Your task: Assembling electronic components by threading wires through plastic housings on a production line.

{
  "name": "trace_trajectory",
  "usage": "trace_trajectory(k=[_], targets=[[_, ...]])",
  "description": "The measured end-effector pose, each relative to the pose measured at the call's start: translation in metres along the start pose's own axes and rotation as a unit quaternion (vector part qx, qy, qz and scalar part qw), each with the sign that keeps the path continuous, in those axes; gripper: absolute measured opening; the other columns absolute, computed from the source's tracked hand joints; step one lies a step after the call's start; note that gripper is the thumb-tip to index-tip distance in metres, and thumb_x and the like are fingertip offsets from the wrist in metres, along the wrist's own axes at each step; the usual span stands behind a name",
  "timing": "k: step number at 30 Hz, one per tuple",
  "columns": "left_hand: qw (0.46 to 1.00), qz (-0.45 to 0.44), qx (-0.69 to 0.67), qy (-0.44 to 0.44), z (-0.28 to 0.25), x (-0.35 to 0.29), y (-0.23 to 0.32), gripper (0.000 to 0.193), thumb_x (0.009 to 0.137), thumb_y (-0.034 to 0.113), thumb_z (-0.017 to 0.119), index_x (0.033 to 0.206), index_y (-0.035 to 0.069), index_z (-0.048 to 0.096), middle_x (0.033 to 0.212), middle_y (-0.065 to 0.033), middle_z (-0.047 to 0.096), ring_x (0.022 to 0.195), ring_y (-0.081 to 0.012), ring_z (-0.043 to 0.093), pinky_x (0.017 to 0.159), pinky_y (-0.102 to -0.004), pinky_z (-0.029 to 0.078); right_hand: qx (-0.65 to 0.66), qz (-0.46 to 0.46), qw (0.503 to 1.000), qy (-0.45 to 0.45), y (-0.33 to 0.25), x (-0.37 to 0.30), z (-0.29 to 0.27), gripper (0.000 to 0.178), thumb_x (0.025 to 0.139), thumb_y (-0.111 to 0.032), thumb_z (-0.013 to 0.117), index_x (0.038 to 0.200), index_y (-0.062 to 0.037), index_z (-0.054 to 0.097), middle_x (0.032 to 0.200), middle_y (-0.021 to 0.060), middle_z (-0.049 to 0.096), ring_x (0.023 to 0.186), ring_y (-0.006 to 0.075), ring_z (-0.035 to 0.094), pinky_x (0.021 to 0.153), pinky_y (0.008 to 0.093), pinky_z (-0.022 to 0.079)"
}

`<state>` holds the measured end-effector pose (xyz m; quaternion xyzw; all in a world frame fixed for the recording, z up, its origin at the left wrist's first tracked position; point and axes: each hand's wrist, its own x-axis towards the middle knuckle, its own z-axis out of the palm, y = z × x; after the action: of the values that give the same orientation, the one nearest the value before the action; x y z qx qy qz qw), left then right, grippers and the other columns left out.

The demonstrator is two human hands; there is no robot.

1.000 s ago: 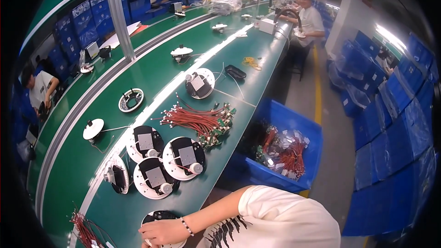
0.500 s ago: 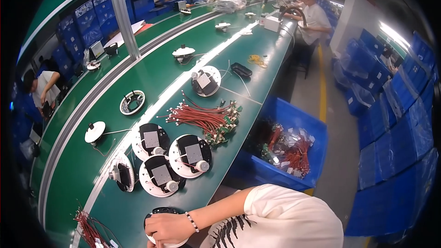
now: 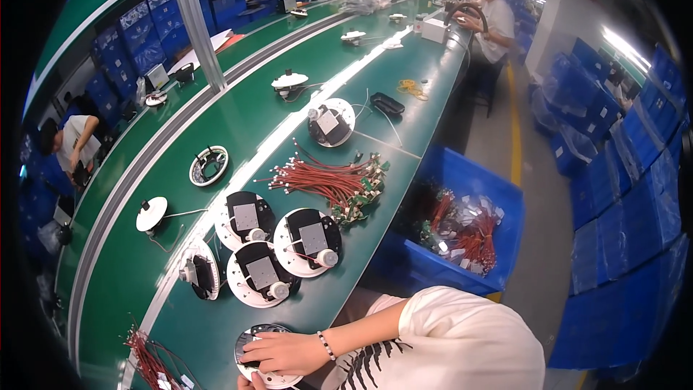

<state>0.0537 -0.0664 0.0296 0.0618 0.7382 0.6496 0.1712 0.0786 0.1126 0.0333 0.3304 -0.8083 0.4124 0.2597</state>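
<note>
A round white-and-black lamp-like unit (image 3: 247, 338) lies on the green bench at the lower edge. My right hand (image 3: 287, 352), with a beaded bracelet at the wrist, rests flat across its top, fingers stretched out. Of my left hand (image 3: 251, 383) only some fingers show, at the unit's near rim; they appear to grip it, and the rest is cut off by the frame. Just beyond are similar units with grey square plates, among them one unit (image 3: 261, 274) closest to my hands. A bundle of red wires (image 3: 148, 361) lies to the left.
More red-wire harnesses with small green boards (image 3: 325, 179) lie farther up the bench. A blue bin (image 3: 462, 285) of wire bundles stands at the right. White round parts (image 3: 151, 214) sit on the green conveyor. Co-workers (image 3: 494, 22) are at the far end and far left.
My right hand has flattened out over the unit, and more of the unit's top now shows. The whole view has shifted slightly.
</note>
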Motion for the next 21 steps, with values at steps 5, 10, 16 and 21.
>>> trace_trajectory(k=[5, 10, 16, 21], targets=[[0.994, 0.046, 0.080, 0.052, 0.001, -0.005, -0.002, 0.019, 0.085, 0.014, 0.048, 0.088, -0.005, 0.051, 0.078, -0.0065, 0.054, 0.068, -0.0110, 0.049, 0.059, -0.0242, 0.042, -0.002, 0.092, 0.995, -0.029, -0.004, -0.008, -0.024, 0.043, 0.061, -0.013, 0.066, 0.099, -0.0048, 0.048, 0.109, 0.0142, 0.042, 0.102, 0.0294, 0.039, 0.078, 0.0412, 0.036], [0.996, 0.043, 0.061, 0.058, 0.005, -0.002, 0.001, 0.018, 0.085, 0.013, 0.047, 0.086, -0.005, 0.050, 0.075, -0.0056, 0.053, 0.066, -0.0107, 0.047, 0.058, -0.0242, 0.040, -0.048, 0.041, 0.997, -0.053, 0.015, -0.031, -0.043, 0.042, 0.062, -0.003, 0.060, 0.101, -0.0037, 0.046, 0.100, 0.0109, 0.042, 0.080, 0.0244, 0.048, 0.066, 0.0328, 0.041], [0.991, 0.075, 0.096, 0.046, 0.002, 0.002, -0.003, 0.019, 0.085, 0.012, 0.048, 0.087, -0.006, 0.050, 0.075, -0.0065, 0.054, 0.067, -0.0118, 0.047, 0.060, -0.0255, 0.041, 0.045, 0.097, 0.980, -0.166, 0.002, -0.025, -0.073, 0.046, 0.060, 0.008, 0.052, 0.104, -0.0019, 0.044, 0.105, 0.0133, 0.040, 0.082, 0.0301, 0.050, 0.066, 0.0385, 0.043], [0.989, 0.079, 0.110, 0.064, 0.004, -0.002, 0.000, 0.020, 0.084, 0.011, 0.049, 0.091, -0.007, 0.051, 0.078, -0.0097, 0.054, 0.068, -0.0141, 0.048, 0.062, -0.0272, 0.041, -0.013, 0.056, 0.986, -0.155, 0.018, -0.027, -0.072, 0.049, 0.059, 0.006, 0.054, 0.107, -0.0014, 0.043, 0.114, 0.0146, 0.037, 0.078, 0.0314, 0.052, 0.062, 0.0376, 0.044]])
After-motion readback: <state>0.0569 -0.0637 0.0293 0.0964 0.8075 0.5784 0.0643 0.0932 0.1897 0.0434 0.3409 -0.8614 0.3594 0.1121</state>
